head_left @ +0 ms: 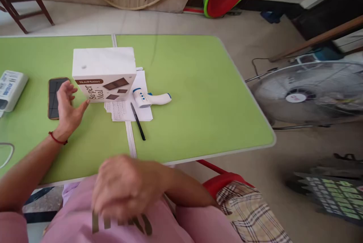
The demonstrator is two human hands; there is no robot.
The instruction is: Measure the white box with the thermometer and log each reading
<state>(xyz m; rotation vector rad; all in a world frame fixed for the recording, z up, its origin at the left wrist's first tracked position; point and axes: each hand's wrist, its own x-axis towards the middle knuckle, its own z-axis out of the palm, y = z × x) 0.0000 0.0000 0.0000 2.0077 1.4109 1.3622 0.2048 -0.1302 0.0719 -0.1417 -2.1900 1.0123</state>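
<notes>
While our left hand hovers spread and empty just left of the white box, its fingertips nearly brushing the box's lower left corner, nothing is gripped yet. Taking that box as our landmark on the green desk: far to its left sits a white device, and just left of it, behind our left hand, lies a dark phone. Beneath its right side a sheet of paper spreads out, carrying a black pen and a white-and-blue thermometer to the right. Well in front of the box, off the desk, our right hand hangs blurred over the lap; we cannot tell whether it holds anything. We judge the box untouched, with all handling left.
</notes>
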